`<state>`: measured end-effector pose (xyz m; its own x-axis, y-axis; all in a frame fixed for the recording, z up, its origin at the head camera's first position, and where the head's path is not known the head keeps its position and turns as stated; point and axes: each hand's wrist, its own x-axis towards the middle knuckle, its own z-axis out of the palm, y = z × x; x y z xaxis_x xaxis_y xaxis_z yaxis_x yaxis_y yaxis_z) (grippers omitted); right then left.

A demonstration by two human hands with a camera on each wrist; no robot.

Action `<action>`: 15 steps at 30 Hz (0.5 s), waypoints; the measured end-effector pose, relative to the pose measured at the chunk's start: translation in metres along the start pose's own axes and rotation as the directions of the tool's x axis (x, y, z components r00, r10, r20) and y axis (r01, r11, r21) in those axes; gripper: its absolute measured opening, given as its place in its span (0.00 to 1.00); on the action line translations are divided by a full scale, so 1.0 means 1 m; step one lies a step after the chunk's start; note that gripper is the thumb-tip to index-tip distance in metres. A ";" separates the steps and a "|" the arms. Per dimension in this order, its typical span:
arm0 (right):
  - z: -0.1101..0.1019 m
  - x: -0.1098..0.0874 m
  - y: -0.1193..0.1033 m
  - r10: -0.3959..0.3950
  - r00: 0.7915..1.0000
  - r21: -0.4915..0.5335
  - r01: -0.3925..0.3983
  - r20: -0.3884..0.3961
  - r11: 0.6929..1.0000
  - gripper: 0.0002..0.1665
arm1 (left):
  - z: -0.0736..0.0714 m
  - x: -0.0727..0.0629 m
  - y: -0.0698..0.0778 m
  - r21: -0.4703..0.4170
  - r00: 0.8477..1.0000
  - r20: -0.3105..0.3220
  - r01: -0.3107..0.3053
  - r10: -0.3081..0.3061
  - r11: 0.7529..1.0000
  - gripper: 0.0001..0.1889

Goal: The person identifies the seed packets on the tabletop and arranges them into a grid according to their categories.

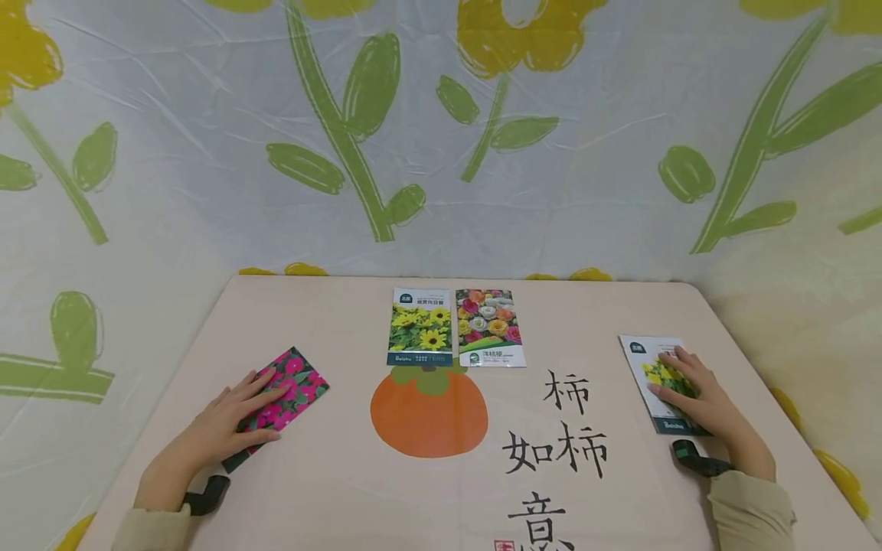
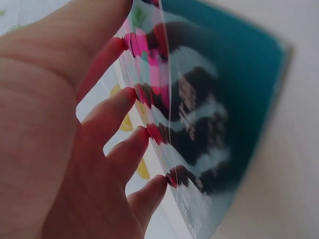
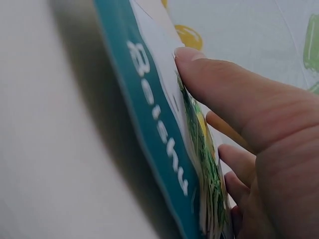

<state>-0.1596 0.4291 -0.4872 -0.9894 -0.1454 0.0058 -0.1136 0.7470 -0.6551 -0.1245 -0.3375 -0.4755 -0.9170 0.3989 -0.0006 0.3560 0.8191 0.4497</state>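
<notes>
My left hand (image 1: 219, 423) rests with spread fingers on a seed packet with pink flowers (image 1: 303, 380), which lies slanted on the left of the table. In the left wrist view its fingertips touch the glossy face of that packet, near a dark teal band. On the right, my right hand (image 1: 713, 404) lies over a white seed packet with yellow flowers (image 1: 639, 366), covering part of its picture. The right wrist view has the thumb and fingertips against this packet's front, beside a teal strip reading "Beishu".
At the back middle, a yellow-sunflower seed packet (image 1: 420, 329) and a packet with mixed-colour blooms (image 1: 491, 325) lie side by side. The pale pink table cover (image 1: 331, 490) bears a printed orange persimmon and black characters. A flower-patterned cloth (image 1: 551, 207) hangs behind.
</notes>
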 end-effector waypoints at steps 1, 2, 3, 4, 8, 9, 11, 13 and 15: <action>0.000 0.000 0.000 0.001 1.000 0.000 -0.001 -0.001 1.000 0.43 | 0.000 0.000 0.001 0.002 1.000 0.004 0.002 -0.002 1.000 0.38; 0.001 -0.001 0.000 0.000 1.000 0.000 0.000 -0.003 1.000 0.43 | 0.000 -0.001 0.002 0.006 1.000 0.004 0.002 -0.002 1.000 0.38; 0.001 -0.001 0.000 0.000 1.000 -0.002 0.000 -0.005 1.000 0.43 | 0.001 -0.001 0.003 0.009 1.000 0.004 0.003 -0.003 1.000 0.38; 0.001 -0.001 0.000 0.001 1.000 -0.003 -0.001 -0.005 1.000 0.43 | 0.002 -0.002 0.004 0.015 1.000 0.003 0.001 -0.001 1.000 0.38; 0.001 -0.001 0.001 0.003 1.000 -0.007 -0.003 -0.009 1.000 0.43 | 0.004 -0.004 0.009 0.022 1.000 0.001 0.006 -0.006 1.000 0.37; 0.002 -0.001 0.001 0.003 1.000 -0.008 -0.003 -0.010 1.000 0.43 | 0.005 -0.004 0.011 0.024 1.000 0.003 0.007 -0.007 1.000 0.37; 0.002 -0.001 0.001 0.003 1.000 -0.008 -0.003 -0.011 1.000 0.43 | 0.005 -0.006 0.015 0.024 1.000 0.006 0.016 -0.016 1.000 0.37; 0.002 0.000 0.000 0.000 1.000 -0.008 0.000 -0.014 1.000 0.42 | 0.006 -0.006 0.018 0.024 1.000 0.011 0.021 -0.021 0.999 0.36; 0.001 -0.001 0.000 -0.002 1.000 -0.008 0.002 -0.016 1.000 0.42 | 0.007 -0.007 0.022 0.026 0.999 0.017 0.027 -0.028 0.999 0.36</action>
<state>-0.1589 0.4285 -0.4885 -0.9904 -0.1366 0.0195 -0.1165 0.7516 -0.6493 -0.1087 -0.3198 -0.4719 -0.9233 0.3830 -0.0280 0.3356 0.8402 0.4259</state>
